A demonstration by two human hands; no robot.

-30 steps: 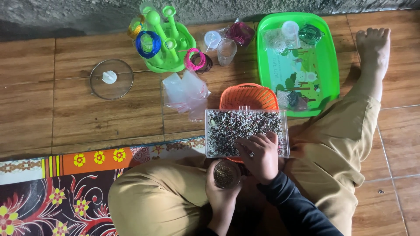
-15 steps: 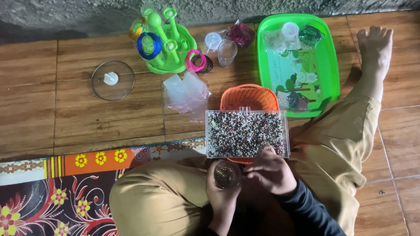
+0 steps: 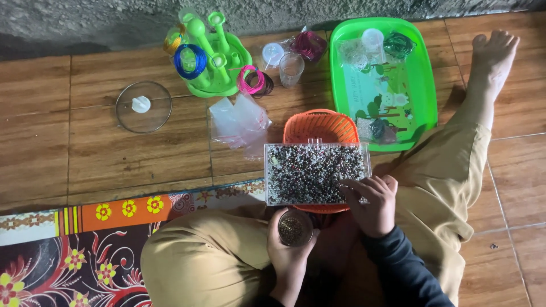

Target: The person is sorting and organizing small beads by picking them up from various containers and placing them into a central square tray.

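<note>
My left hand (image 3: 287,256) grips a small clear cup of beads (image 3: 294,227) held over my lap. Just beyond it lies a clear rectangular box (image 3: 314,172) full of small mixed-colour beads, resting on an orange basket (image 3: 322,126). My right hand (image 3: 373,203) rests at the box's near right corner, with its fingers curled and the fingertips in the beads. Whether it pinches any beads I cannot tell.
A green tray (image 3: 421,85) with wire coils and small bags lies at the back right. A green rack (image 3: 213,51) with wire spools, a clear cup (image 3: 291,68), plastic bags (image 3: 239,120) and a glass lid (image 3: 143,106) lie on the tiles. A patterned mat (image 3: 85,244) is at left.
My right hand left the middle of the bead box, came back beside the cup, then moved out to the box's near right corner. The left hand and cup stayed put.
</note>
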